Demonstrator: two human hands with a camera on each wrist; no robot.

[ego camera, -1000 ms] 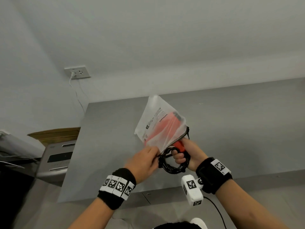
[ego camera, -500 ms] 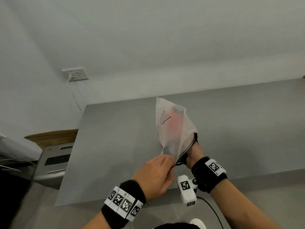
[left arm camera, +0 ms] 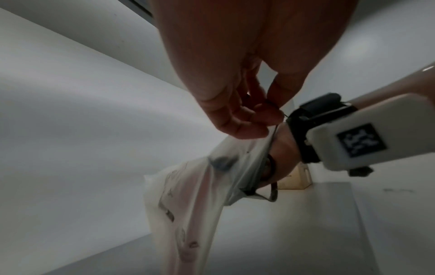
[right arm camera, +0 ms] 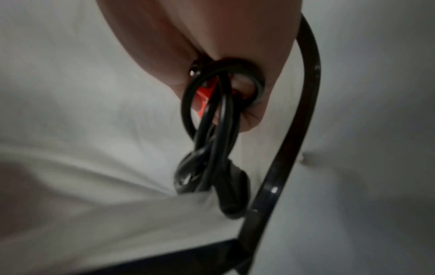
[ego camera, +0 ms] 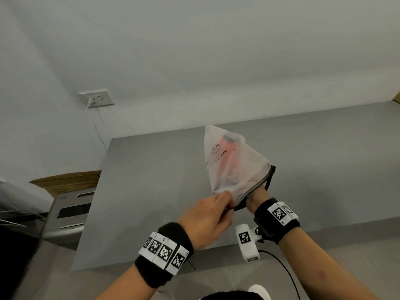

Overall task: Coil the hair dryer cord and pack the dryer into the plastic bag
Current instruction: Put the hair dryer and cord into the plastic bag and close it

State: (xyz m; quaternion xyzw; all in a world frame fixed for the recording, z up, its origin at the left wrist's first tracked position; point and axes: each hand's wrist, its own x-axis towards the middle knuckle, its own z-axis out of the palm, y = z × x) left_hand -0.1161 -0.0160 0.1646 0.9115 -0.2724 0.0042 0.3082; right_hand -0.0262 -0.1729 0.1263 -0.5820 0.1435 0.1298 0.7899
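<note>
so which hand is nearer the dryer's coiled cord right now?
Right. The right hand is inside the plastic bag, gripping the coiled cord. The left hand is outside, pinching the bag's dark-edged opening.

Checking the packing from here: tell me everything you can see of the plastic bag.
The plastic bag is frosted, translucent film with printed warning text and a dark zip strip along its mouth. It is held up above the grey table, closed end up. The left hand pinches the mouth's edge; the right hand is inside with the orange hair dryer.

one plastic bag [ego camera: 229,169], one hair dryer [ego camera: 227,152], two hands [ego camera: 207,217], one socket [ego camera: 96,98]
</note>
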